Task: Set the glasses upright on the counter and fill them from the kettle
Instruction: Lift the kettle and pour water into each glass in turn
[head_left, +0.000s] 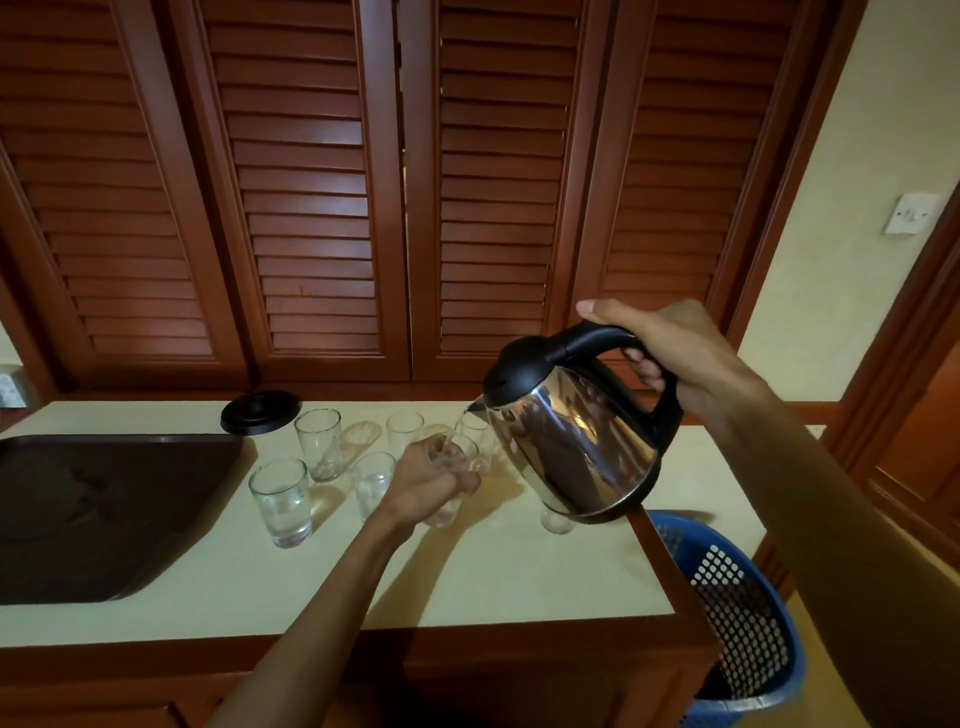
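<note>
Right hand (670, 358) wraps the black handle of the steel kettle (576, 447), fingers curled through the loop, thumb on top. Kettle tipped spout-down toward the left, held above the right part of the worktop (519, 582). Left hand (431, 480) grips the held glass (452, 483) from the side, steadying it right under the spout; a thin stream seems to run in, level hard to read.

Five more glasses upright around it:
- front-left glass (280, 501), near the tray, shows water in it
- back-left glass (318, 444), looks empty
- middle glass (375, 480), just left of the left hand, contents unclear
- back-middle glass (404, 434), mostly visible, looks empty
- right glass (558, 519), only its base shows under the kettle

A further glass may stand behind the spout; cannot tell.

Handling: kettle likely heavy when full, rigid, smooth metal body possibly hot, so the handle is the only sensible hold. Glasses light, slick, breakable, tall and easy to tip, so hold low on the wall while pouring.

Dark tray (104, 509) lies at the worktop's left end, black kettle base (261, 412) near the back edge, blue basket (737, 613) off the front-right corner.
</note>
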